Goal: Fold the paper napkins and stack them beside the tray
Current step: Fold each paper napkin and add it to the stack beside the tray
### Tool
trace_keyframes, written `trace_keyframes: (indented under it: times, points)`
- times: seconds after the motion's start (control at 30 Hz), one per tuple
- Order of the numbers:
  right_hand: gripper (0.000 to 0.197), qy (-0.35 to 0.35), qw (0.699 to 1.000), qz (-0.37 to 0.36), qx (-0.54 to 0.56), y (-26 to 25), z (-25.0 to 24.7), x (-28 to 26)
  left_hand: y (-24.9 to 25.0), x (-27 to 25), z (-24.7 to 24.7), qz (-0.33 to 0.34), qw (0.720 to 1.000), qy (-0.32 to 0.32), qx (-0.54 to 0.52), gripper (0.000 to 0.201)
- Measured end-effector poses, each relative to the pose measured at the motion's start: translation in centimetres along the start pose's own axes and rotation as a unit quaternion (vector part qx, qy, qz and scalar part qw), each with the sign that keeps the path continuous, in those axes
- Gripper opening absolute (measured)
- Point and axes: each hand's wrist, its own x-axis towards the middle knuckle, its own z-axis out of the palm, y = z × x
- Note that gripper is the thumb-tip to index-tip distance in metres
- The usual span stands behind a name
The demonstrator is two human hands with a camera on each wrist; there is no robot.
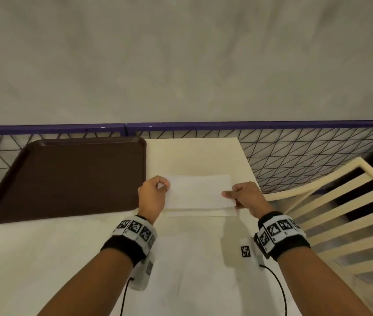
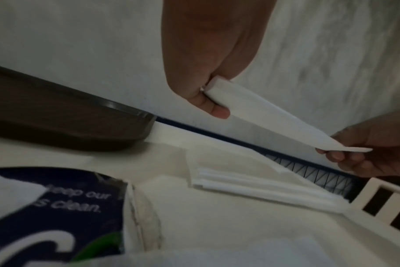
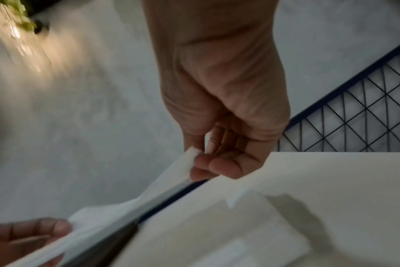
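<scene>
Above the stack [image 1: 201, 212] beside the tray [image 1: 67, 179], a folded napkin [image 1: 200, 191] hangs between two hands.
Left hand [image 1: 152, 195] pinches its left end, right hand [image 1: 247, 197] its right, clear of the table [image 1: 192, 151].

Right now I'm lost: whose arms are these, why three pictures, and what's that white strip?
No machine here: a person wears one camera on the head and one on each wrist, hence three views. The head view looks down at a pale table. The left hand and the right hand each pinch an end of a folded napkin, held above the stack of folded napkins. A brown tray lies to the left. The left wrist view also shows a blue printed package.
</scene>
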Motion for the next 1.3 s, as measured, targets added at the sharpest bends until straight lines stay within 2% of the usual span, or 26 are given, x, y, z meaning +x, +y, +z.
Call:
trace_keyframes:
  times: [0.1, 0.27, 0.4, 0.53, 0.63, 0.7, 0.77, 0.8, 0.83, 0.9, 0.97, 1.03, 1.1, 1.17, 1.3]
  points:
    - [0.04, 0.032, 0.998, 0.003, -0.053, 1.7, 0.2, 2.6, -1.4, 1.3, 2.4, -0.043, 0.996, -0.058, 0.055, 0.015]
    - [0.049, 0.069, 0.981, -0.02, -0.182, 4.1, 1.5, 4.3, -3.3, 1.9, 3.9, -0.066, 0.979, -0.145, 0.128, 0.04]
    - [0.045, 0.107, 0.967, -0.025, -0.229, 4.8, 2.2, 4.3, -4.3, 1.3, 4.2, -0.029, 0.974, -0.158, 0.16, 0.044]
    - [0.03, 0.083, 0.96, -0.038, -0.263, 4.3, 1.7, 3.7, -4.0, 1.0, 4.0, -0.021, 0.96, -0.184, 0.211, 0.048]
    - [0.039, 0.063, 0.966, -0.033, -0.249, 4.1, 0.1, 2.4, -3.5, 0.6, 3.4, -0.027, 0.953, -0.188, 0.238, 0.05]
    - [0.04, 0.065, 0.97, -0.05, -0.227, 4.4, -1.6, 0.2, -2.6, -1.2, 3.0, 0.006, 0.946, -0.142, 0.291, 0.052]
    - [0.032, 0.088, 0.973, -0.079, -0.2, 5.6, -3.5, -2.7, -1.7, -4.2, 3.5, 0.119, 0.936, -0.092, 0.32, 0.046]
    - [0.029, 0.1, 0.972, -0.085, -0.195, 6.3, -4.4, -4.4, -1.2, -6.3, 3.9, 0.168, 0.933, -0.102, 0.301, 0.039]
    - [0.026, 0.107, 0.973, -0.081, -0.188, 7.1, -5.3, -6.1, -0.6, -8.7, 4.3, 0.204, 0.924, -0.141, 0.292, 0.033]
    - [0.025, 0.113, 0.979, -0.061, -0.156, 8.9, -6.5, -9.7, 0.7, -13.8, 5.4, 0.196, 0.888, -0.29, 0.299, 0.035]
    - [0.024, 0.118, 0.984, -0.041, -0.126, 10.6, -7.4, -13.6, 1.7, -18.3, 6.5, 0.164, 0.815, -0.384, 0.403, 0.051]
    - [0.021, 0.123, 0.987, -0.029, -0.103, 12.2, -7.8, -16.9, 2.1, -21.6, 7.0, 0.131, 0.753, -0.402, 0.503, 0.065]
    - [0.018, 0.124, 0.988, -0.018, -0.089, 14.0, -7.9, -19.5, 2.0, -23.2, 6.7, 0.085, 0.738, -0.389, 0.545, 0.07]
    - [0.016, 0.119, 0.99, -0.008, -0.077, 15.3, -7.6, -21.7, 1.2, -23.7, 6.1, 0.051, 0.741, -0.38, 0.551, 0.068]
    - [0.016, 0.11, 0.993, 0.008, -0.05, 16.6, -6.3, -24.8, -0.2, -23.9, 5.2, 0.016, 0.804, -0.387, 0.45, 0.06]
